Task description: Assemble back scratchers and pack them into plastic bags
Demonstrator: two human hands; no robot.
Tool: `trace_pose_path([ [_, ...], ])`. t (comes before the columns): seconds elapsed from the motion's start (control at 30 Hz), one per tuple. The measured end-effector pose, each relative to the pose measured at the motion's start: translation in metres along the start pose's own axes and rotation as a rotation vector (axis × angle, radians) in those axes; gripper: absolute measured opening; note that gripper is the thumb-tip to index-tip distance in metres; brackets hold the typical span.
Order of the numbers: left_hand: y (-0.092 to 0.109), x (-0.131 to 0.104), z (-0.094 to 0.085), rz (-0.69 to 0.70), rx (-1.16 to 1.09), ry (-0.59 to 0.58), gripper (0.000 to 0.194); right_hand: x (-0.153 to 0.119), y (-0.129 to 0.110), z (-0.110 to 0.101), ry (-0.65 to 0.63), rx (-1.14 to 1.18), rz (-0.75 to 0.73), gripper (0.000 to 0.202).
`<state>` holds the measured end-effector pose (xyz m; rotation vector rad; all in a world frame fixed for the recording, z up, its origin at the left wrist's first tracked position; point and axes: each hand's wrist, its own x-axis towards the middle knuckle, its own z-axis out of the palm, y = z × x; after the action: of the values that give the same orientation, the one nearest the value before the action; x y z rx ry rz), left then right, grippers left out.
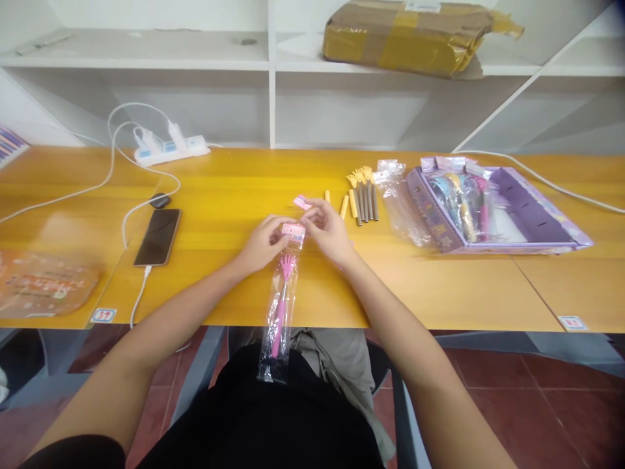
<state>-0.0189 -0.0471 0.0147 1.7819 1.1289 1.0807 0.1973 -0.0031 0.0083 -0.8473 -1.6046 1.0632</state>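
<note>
A pink back scratcher lies inside a clear plastic bag that hangs over the table's front edge. My left hand pinches the bag's top at its left side, by a pink and white label. At the top right, my right hand is closed with thumb and fingertips on the same bag. A small pink card lies just beyond the right fingertips; whether they touch it I cannot tell. Farther right are several yellow hand-shaped scratcher heads on metal rods, with loose yellow handles beside them.
A purple box with bagged scratchers stands at the right, with clear bags beside it. Left are a phone on a cable, a power strip and an orange pouch. A taped carton sits on the shelf.
</note>
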Motion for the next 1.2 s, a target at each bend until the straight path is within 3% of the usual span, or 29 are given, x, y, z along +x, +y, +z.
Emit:
trace_pose_path([
  [0.47,0.003,0.002,-0.002,0.027,0.047,-0.063,0.024,-0.002,-0.003,0.002,0.021,-0.053,-0.03,0.039],
  [0.53,0.001,0.001,0.0,-0.022,-0.075,-0.066,0.039,-0.001,-0.003,0.002,0.039,-0.062,-0.03,0.037],
  [0.63,-0.005,0.0,0.005,-0.16,-0.289,-0.035,0.08,0.0,-0.005,0.001,0.102,-0.09,-0.021,0.032],
  [0.7,-0.011,0.001,0.007,-0.231,-0.358,-0.016,0.092,0.0,-0.007,0.0,0.152,-0.112,-0.031,0.03],
  [0.8,-0.02,0.004,0.007,-0.272,-0.4,-0.024,0.076,-0.001,-0.01,0.0,0.168,-0.122,-0.082,0.029],
  [0.93,-0.022,0.007,0.005,-0.268,-0.424,0.019,0.044,-0.004,-0.012,0.002,0.028,-0.141,-0.141,0.034],
  [1.03,-0.017,0.007,0.004,-0.276,-0.451,0.033,0.039,-0.005,-0.012,0.003,-0.055,-0.18,-0.155,0.037],
  [1.2,-0.015,0.006,0.005,-0.266,-0.466,0.054,0.038,-0.006,-0.013,0.003,-0.085,-0.178,-0.142,0.035],
])
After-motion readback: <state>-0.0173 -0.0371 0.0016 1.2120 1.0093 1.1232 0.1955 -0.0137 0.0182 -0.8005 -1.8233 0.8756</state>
